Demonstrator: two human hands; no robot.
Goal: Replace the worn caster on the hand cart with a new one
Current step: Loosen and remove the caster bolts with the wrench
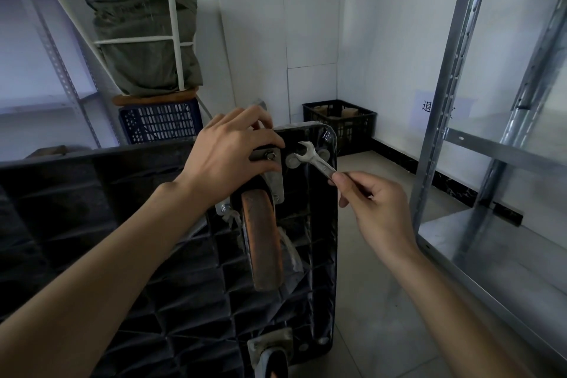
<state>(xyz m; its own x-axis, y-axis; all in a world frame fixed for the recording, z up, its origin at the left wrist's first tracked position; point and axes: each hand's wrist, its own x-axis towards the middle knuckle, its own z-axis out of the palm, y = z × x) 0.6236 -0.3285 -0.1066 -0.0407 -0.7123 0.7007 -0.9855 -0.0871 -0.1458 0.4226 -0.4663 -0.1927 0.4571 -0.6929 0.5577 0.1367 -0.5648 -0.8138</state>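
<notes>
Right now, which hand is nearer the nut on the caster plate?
Left. The left hand grips the top of the caster plate, fingers right beside the nut. The right hand is off to the right, pinching the wrench, whose open end is nearby.

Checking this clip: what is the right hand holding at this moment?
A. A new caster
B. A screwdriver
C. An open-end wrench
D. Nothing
C. The right hand pinches the handle of a metal open-end wrench, its open jaw up near the mounting plate of the worn caster, while the left hand grips the top of that plate.
</notes>
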